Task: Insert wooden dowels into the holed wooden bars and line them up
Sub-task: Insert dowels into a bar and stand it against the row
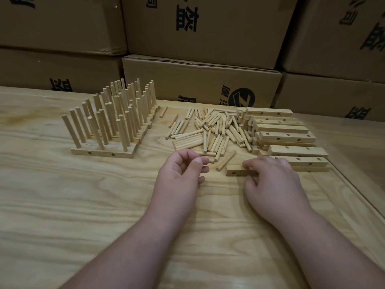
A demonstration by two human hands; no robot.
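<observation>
A holed bar [241, 173] lies flat on the worktop [83, 205], gripped at its right part by the right hand [270, 180]. The left hand [181, 174] hovers just left of it, fingers loosely curled and holding nothing. Loose dowels [208, 130] lie behind, spare bars [283, 132] right, filled bars [108, 122] far left.

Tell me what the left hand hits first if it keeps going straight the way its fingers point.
Probably the loose dowels: the left hand points up and right at the pile's near edge, a short gap ahead. Its height above the table is unclear.
</observation>
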